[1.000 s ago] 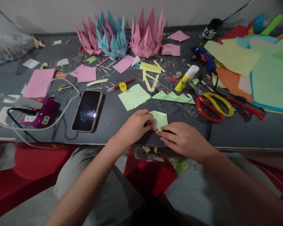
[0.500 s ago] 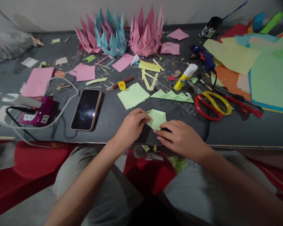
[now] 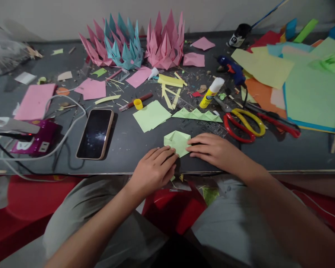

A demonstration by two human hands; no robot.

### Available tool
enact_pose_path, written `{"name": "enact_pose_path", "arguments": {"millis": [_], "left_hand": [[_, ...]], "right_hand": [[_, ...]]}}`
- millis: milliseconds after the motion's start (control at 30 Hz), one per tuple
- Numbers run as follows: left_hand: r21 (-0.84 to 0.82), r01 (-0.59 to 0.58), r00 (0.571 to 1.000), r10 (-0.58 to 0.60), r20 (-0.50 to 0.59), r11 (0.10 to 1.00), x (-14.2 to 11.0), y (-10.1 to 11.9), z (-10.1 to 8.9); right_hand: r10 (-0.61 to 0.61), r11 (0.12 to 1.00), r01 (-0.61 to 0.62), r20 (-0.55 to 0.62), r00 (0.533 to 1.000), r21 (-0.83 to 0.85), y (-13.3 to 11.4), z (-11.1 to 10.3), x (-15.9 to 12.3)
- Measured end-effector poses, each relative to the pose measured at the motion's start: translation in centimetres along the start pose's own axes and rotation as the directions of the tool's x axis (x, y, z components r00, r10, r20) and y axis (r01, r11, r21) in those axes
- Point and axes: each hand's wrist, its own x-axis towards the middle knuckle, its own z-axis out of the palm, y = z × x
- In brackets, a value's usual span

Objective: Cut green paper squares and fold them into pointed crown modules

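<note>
A light green sheet of paper [image 3: 178, 141], its upper corners folded in, lies flat near the table's front edge. My left hand [image 3: 156, 165] touches its lower left side with the fingertips, the fingers stretched out. From the right, my right hand [image 3: 212, 150] rests straight fingers on the paper's right edge. Just behind lies a stack of light green squares [image 3: 152, 115]. Beside the stack is a folded green strip with a row of pointed peaks [image 3: 197, 114]. A yellow glue stick [image 3: 211, 93] stands tilted beyond the strip.
Red and yellow handled scissors [image 3: 244, 124] lie to the right, a phone [image 3: 95, 134] to the left. Behind them are a blue glue gun [image 3: 231, 69], pink folded paper crowns [image 3: 166, 48] and scattered scraps. A purple power box [image 3: 36, 137] with cables sits at left.
My left hand has shifted down and left from the paper's upper left edge to its lower left side. My right hand's fingers have moved up along the right edge. The view has shifted slightly.
</note>
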Motion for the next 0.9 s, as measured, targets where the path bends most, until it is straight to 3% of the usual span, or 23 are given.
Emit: {"name": "enact_pose_path", "arguments": {"millis": [200,433,567,733,900], "left_hand": [[0.012,-0.005,0.997,0.004,0.074,1.000,0.3,0.3,-0.5],[0.017,0.007,0.997,-0.008,0.083,1.000,0.1,0.7,-0.2],[0.020,0.036,0.995,-0.037,0.092,0.999,0.1,0.8,0.0],[0.038,0.036,0.994,-0.040,0.106,0.999,0.0,1.0,-0.1],[0.060,0.042,0.998,-0.045,0.051,0.997,0.2,0.9,0.1]], "right_hand": [[-0.083,0.986,0.086,0.024,0.996,-0.141,0.6,0.3,0.7],[0.090,0.996,-0.087,0.095,0.991,-0.028,-0.2,0.5,1.7],[0.130,0.991,-0.130,0.129,0.983,-0.009,-0.6,0.5,2.2],[0.212,0.976,-0.215,0.079,0.974,0.042,-1.2,0.6,2.7],[0.235,0.970,-0.236,0.032,0.971,0.048,-1.4,0.9,3.2]]}}
